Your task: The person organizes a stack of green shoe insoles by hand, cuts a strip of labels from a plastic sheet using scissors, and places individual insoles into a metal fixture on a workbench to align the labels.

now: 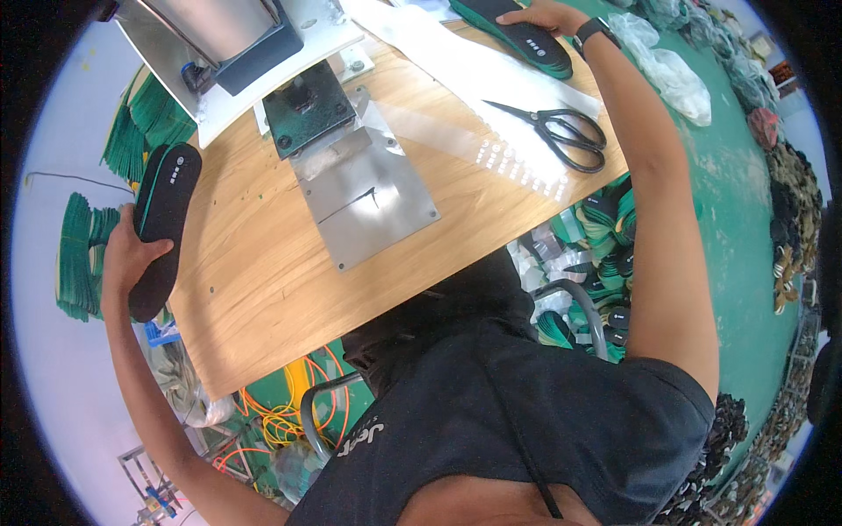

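Observation:
At the left edge of the table, my left hand (130, 256) is closed round a black insole (168, 210) with a green edge. Its thumb lies across the black face, and more than one layer may be in the grip. Far off at the upper right, my right hand (551, 16) grips a small stack of black insoles (537, 54) with green sides, thumb on top. That stack rests over a white sheet (465, 66). Between the hands stands a press machine (254, 83) with a flat metal plate (368, 206) in front of it.
Black-handled scissors (570, 140) lie at the table's right, beside a clear strip with small white prints (517, 171). Stacks of green insoles (79, 254) stand beyond the left edge. More insoles (605, 272) fill the space below right. Orange and yellow hoses (285, 421) coil beneath the table.

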A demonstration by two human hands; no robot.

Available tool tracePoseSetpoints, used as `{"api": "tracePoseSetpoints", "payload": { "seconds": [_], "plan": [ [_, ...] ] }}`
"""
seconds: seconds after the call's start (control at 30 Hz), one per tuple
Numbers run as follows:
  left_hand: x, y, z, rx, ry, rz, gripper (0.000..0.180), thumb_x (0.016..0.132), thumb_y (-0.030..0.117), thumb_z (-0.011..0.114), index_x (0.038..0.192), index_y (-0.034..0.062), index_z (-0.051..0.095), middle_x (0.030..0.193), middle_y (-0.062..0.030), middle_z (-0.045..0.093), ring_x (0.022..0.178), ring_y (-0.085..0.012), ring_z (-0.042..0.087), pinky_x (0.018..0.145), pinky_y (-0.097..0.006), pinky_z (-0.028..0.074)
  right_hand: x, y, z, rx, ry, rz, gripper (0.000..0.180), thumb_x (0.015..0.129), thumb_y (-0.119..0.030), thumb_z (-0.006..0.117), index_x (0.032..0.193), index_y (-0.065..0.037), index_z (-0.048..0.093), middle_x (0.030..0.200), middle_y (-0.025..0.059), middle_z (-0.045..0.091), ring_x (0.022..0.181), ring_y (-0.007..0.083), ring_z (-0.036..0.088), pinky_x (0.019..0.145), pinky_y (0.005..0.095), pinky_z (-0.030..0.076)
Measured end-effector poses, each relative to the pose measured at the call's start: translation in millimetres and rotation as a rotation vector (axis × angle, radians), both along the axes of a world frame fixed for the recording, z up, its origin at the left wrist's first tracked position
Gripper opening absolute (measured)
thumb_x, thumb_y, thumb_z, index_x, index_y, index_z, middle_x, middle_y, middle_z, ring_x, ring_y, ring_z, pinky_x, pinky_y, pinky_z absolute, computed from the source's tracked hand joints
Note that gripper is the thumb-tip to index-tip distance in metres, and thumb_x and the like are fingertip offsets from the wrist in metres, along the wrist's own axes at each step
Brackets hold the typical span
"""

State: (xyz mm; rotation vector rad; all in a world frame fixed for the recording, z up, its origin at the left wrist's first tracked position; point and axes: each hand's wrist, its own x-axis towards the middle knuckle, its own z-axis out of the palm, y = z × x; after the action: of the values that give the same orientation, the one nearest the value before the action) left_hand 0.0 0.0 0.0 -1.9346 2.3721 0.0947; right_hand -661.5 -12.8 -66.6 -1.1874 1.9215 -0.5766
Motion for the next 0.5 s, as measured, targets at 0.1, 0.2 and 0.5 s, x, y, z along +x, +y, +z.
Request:
{"api": "tracePoseSetpoints", "payload": {
  "seconds": [0.1,0.2,0.5],
  "plan": [
    [4.7,1.4,-25.5,-0.164,0.073,-0.127,0.070,0.062,0.014,0.077,0.122,-0.0021,0.044,0.098,-0.0263,0.061,0.093,-0.0359,0.061,0.077,-0.041,0.047,-3.1,-9.8,25.0,-0.113,0.130,0.055,0.066,0.066,-0.040,0.078,0.114,0.001,0.059,0.101,0.0124,0.065,0.089,0.0259,0.063,0.084,0.0384,0.047],
    [26.3,18.1,-45.4,0.069,0.069,-0.051,0.065,0.064,0.015,0.074,0.120,-0.0008,0.046,0.097,-0.0261,0.061,0.093,-0.0371,0.061,0.076,-0.041,0.047,63.5,2.5,39.3,-0.056,0.583,0.113,0.077,0.058,-0.035,0.082,0.117,0.005,0.054,0.109,0.0198,0.059,0.097,0.0292,0.058,0.082,0.0399,0.045],
    [4.0,17.2,-41.7,-0.133,-0.018,-0.114,0.053,0.069,0.018,0.070,0.114,0.0008,0.049,0.099,-0.0248,0.061,0.096,-0.0394,0.057,0.079,-0.045,0.045,24.9,36.3,-9.4,-0.703,0.779,-0.007,0.069,0.069,-0.049,0.073,0.103,0.008,0.056,0.095,0.0248,0.062,0.089,0.0329,0.062,0.075,0.0388,0.047]
  ]
}}
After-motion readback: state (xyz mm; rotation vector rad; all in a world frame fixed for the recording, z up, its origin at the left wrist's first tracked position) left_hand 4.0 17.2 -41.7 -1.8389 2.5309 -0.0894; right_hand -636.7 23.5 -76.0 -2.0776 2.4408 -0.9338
